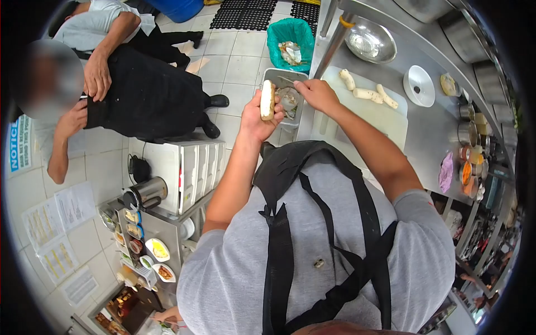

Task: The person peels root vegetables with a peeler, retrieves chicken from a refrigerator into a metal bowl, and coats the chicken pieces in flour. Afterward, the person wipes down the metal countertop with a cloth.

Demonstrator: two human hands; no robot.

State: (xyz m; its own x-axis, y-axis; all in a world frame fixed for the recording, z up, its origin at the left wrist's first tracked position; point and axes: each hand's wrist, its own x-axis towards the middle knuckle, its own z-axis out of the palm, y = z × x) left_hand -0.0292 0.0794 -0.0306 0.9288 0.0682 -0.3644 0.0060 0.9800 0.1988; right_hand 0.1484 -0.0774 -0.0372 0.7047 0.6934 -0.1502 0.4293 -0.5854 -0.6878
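My left hand [258,118] is wrapped round a thick, partly peeled root vegetable [268,100], white on one face with brown skin along its side. My right hand [317,95] grips a small knife [285,80], whose blade points left toward the vegetable, a little apart from it. Below both hands stands a grey bin [304,106] with scraps and a clear plastic-looking item inside. On the white cutting board [393,125] to the right lie several peeled whitish pieces [365,94] with dark specks.
A green-lined bin [273,42] stands beyond the grey one. The steel counter [413,53] holds a metal bowl [371,42], a white bowl [419,86] and a purple cloth [446,172]. A co-worker in a black apron [148,92] stands at left, near white drawers [198,170].
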